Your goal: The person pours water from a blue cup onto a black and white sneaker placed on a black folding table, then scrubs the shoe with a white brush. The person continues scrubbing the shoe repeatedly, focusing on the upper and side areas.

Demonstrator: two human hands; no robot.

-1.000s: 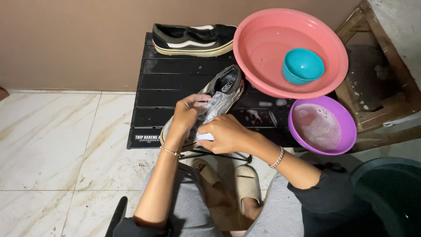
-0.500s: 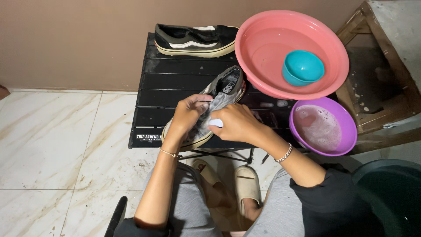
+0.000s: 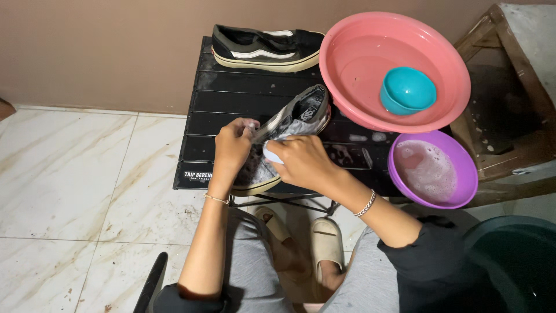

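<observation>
Since a moment ago, the right hand (image 3: 301, 162) has slid lower along the soapy shoe (image 3: 286, 136), fingers curled around a small white thing. The left hand (image 3: 234, 145) pinches the shoe's edge at mid-frame. Both rest on a black table (image 3: 231, 93). Another shoe (image 3: 263, 49) sits above. At right, a pink basin (image 3: 353, 81) holds a teal bowl (image 3: 407, 90); a purple bowl (image 3: 431, 171) holds suds.
</observation>
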